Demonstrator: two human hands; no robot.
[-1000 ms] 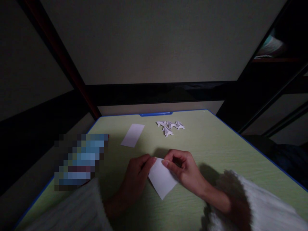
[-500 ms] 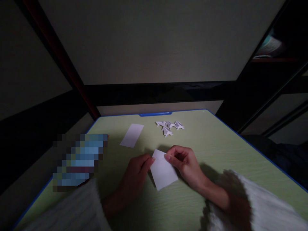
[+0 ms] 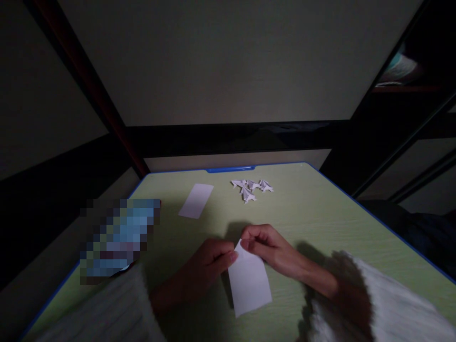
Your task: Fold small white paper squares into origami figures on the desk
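Observation:
A white rectangular paper slip (image 3: 249, 285) is held at its top end just above the green table (image 3: 320, 213). My left hand (image 3: 210, 263) pinches its upper left corner with closed fingers. My right hand (image 3: 265, 244) pinches the upper right corner, fingers curled. The slip's long side runs toward me. Both wrists wear fuzzy white sleeves.
A second white slip (image 3: 195, 200) lies flat farther back on the left. A small heap of folded white paper pieces (image 3: 251, 188) sits at the far middle. A blurred-out blue object (image 3: 119, 237) lies at the left edge. The table has a blue rim (image 3: 231, 168). The room is dim.
The slip has been turned from a tilted position to lengthwise toward me and sits lower in the frame. Both hands shifted their pinch to its top end.

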